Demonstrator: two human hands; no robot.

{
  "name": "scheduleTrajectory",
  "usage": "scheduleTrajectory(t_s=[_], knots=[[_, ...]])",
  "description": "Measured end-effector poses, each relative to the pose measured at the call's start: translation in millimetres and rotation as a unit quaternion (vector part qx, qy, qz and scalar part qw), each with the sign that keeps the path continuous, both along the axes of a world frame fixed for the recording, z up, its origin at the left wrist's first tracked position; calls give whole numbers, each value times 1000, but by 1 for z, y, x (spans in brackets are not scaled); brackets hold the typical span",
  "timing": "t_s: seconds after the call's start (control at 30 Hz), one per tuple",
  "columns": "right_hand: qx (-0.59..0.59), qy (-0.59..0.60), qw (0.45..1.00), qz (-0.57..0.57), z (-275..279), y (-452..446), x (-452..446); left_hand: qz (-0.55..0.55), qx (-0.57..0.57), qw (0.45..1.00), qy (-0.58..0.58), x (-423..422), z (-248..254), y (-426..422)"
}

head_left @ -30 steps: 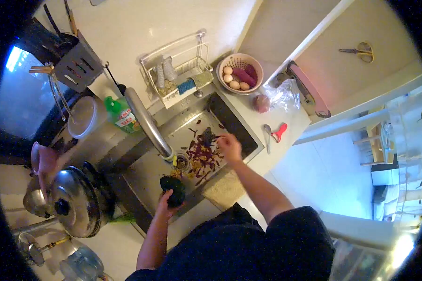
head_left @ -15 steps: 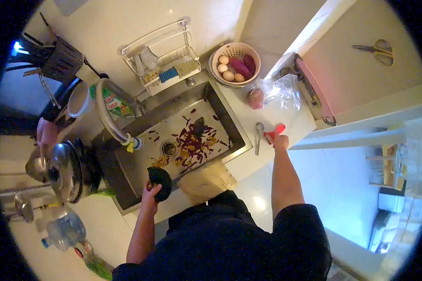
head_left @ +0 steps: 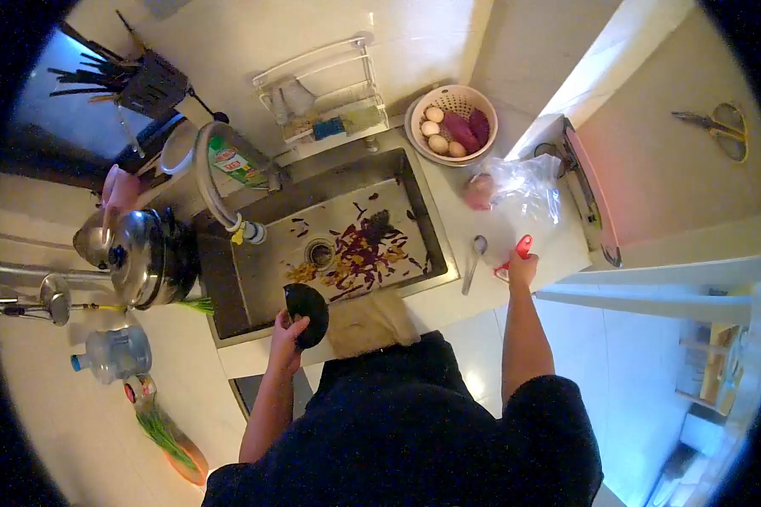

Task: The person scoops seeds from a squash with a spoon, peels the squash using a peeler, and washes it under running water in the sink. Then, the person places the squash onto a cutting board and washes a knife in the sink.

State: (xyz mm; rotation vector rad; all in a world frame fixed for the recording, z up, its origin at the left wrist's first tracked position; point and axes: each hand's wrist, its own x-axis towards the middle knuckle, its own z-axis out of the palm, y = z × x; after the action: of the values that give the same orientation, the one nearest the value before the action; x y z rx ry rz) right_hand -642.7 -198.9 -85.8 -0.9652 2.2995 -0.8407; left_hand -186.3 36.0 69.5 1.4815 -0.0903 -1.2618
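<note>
Pinched between your left hand's (head_left: 289,334) thumb and fingers: one dark-green squash piece (head_left: 311,314), over the sink's near edge. Your right hand (head_left: 522,270): closed round a red peeler (head_left: 524,246), at the pale countertop (head_left: 482,294), near a metal spoon (head_left: 474,264). Steel sink (head_left: 238,272): purple and yellow peelings (head_left: 368,253) beside the drain (head_left: 320,253). Countertop, farther back: clear plastic bag (head_left: 528,190), colander (head_left: 492,118) of eggs and purple sweet potatoes (head_left: 460,131). Room: light tiled floor (head_left: 600,363), to your right.

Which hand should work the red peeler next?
Probably the right hand: it's at the red peeler, while the left hand is busy holding a dark rounded piece.
</note>
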Motion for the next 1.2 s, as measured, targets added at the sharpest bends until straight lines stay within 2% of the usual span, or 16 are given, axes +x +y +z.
scheduleTrajectory(t_s=[0.03,0.13,0.23,0.37,0.4,0.5,0.57,0.6,0.63,0.7,0.83,0.9,1.0,1.07,1.1,1.2], knots=[[-75,-35,997,8,-1,5,6,1,-4,1000,2,4,-1,1],[-47,-110,990,76,50,28,45,-31,-7,999,16,18,-6,2],[129,5,978,165,18,29,71,-64,-14,997,-43,40,-14,3],[168,54,975,132,29,37,107,-142,19,950,-277,91,-19,-1],[155,62,978,120,33,38,113,-172,13,952,-253,110,-19,-7],[125,29,981,144,44,51,139,-248,48,897,-362,158,-15,-29],[94,-10,972,217,36,62,158,-349,-15,777,-524,196,-21,-59],[74,-91,957,265,45,68,182,-391,-35,714,-580,207,-13,-80],[54,-170,934,311,55,75,214,-418,-77,733,-530,232,-51,-106],[-3,-192,889,415,65,87,275,-450,-108,731,-502,261,-85,-154],[87,-400,820,400,65,92,373,-486,-98,681,-539,262,-70,-227],[122,-428,809,385,76,86,411,-512,-101,672,-526,263,-74,-248],[177,-348,827,403,109,73,442,-549,-62,653,-519,252,-58,-255],[100,-280,833,466,104,74,448,-573,15,630,-523,234,-15,-243],[61,-244,831,496,100,73,451,-549,-6,638,-541,230,-21,-238],[86,-267,840,465,71,74,452,-441,-63,672,-592,224,-66,-223]])
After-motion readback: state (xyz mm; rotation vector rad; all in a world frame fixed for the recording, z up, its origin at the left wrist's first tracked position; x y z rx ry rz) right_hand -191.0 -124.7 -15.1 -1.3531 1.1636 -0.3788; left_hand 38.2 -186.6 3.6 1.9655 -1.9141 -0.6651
